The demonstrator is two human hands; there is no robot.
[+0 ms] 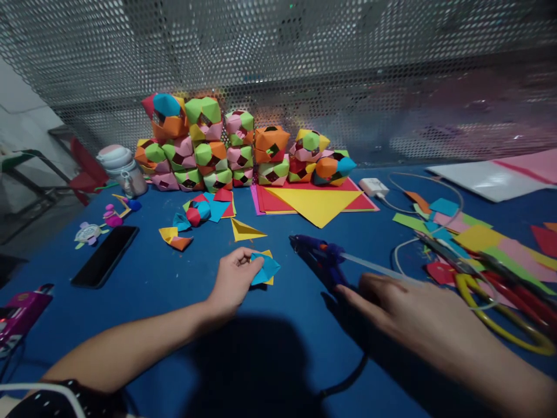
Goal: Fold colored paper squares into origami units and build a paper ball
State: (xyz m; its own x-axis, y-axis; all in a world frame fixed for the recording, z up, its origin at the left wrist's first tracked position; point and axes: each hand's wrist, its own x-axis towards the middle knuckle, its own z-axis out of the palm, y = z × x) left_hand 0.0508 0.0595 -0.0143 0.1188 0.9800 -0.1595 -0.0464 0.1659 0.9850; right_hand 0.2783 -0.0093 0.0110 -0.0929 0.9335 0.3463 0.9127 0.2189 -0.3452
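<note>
My left hand [235, 276] is closed, pinching a folded blue and yellow paper piece [266, 268] between thumb and fingers just above the blue table. To its right lies a dark blue glue gun [319, 249] with a clear glue stick sticking out of its back, nozzle pointing left. My right hand [391, 302] is at the glue gun, one finger stretched to the lower end of its handle and the others curled; whether they grip anything is unclear. A yellow folded triangle [246, 230] rests beyond my left hand, with a yellow and orange folded piece [175, 238] further left.
Stacked paper balls [209, 154] line the back by a perforated metal screen. Coloured sheets [319, 203] lie before them. A phone [105, 256] is at left; yellow-handled scissors [500, 325], paper strips [478, 238] and a white charger [374, 187] with its cable are at right.
</note>
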